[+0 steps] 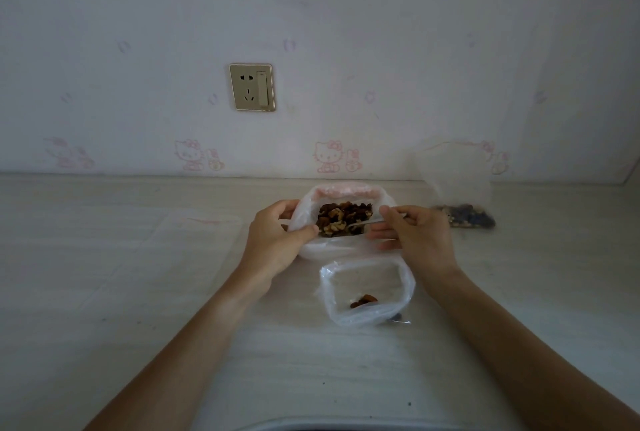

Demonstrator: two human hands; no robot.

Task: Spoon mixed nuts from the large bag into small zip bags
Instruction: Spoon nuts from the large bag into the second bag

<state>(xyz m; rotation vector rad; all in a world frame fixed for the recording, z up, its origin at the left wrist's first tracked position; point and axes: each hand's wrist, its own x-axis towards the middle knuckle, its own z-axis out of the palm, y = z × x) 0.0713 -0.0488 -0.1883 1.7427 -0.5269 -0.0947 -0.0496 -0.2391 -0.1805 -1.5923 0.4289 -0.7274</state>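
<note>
- The large bag point(346, 219) stands open on the table point(138, 292), its mouth turned up toward you and the mixed nuts point(343, 219) showing inside; take this bag as your landmark.
- The spoon point(367, 222) lies nearly level across the bag's right rim, its bowl end down among the nuts and its handle running out to the right, so its long axis points left-right across the mouth.
- Your right hand point(419, 233), just right of the bag, pinches the spoon handle between thumb and curled fingers.
- Your left hand point(277, 240) grips the bag's left rim, thumb over the near edge and fingers curled around the plastic, holding the mouth open.
- The small zip bag point(367, 292) sits just on the near side of the large bag, slightly right, mouth open, with only a few nuts at its bottom.
- So, in my judgement, the loaded spoon has to travel toward you and a little right, and your right hand is the nearer one to that opening.
- Another small bag point(464, 202), partly filled, stands well right of the large bag, near the wall point(346, 49); it looks blurred.
</note>
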